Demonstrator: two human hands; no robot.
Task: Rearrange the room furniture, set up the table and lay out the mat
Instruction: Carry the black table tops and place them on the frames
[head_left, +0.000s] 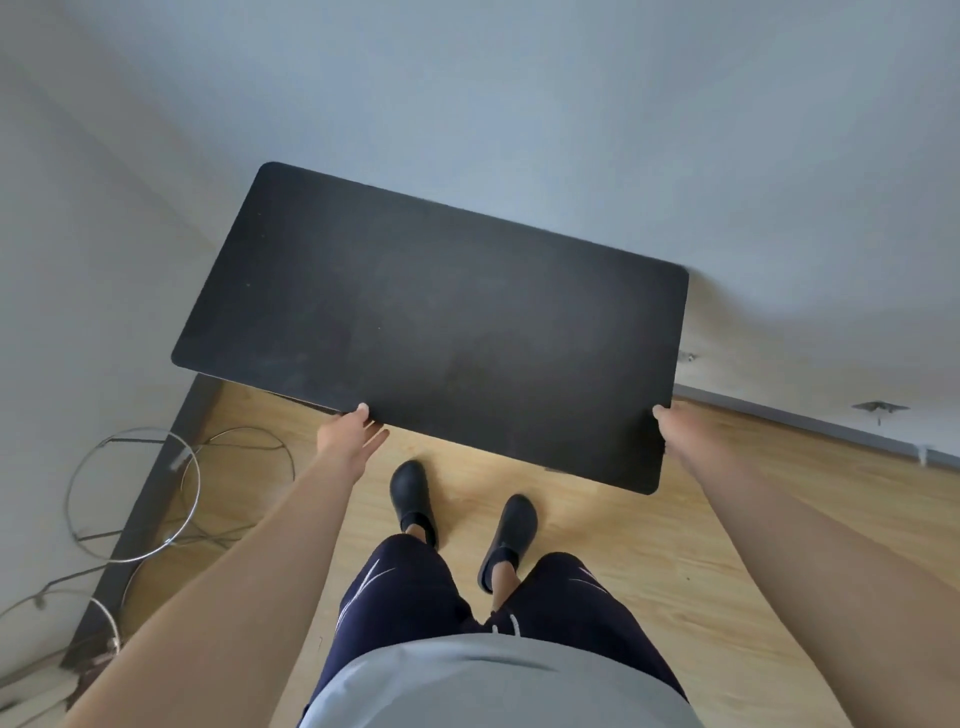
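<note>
Black board held above the wooden floor; left hand and right hand each grip its near edge, thumbs on top.

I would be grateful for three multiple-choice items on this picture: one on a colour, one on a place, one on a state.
1. What colour is the board?
A white
B black
C red

2. Where do the wire loops lie?
A on a chair
B on a shelf
C on the floor at the left

3. How is the board held?
A by one hand
B by both hands
C by no hand

Key: 1 B, its top is plain black; 2 C, they lie by the left wall; 3 B, the left hand and right hand each grip its edge.
</note>
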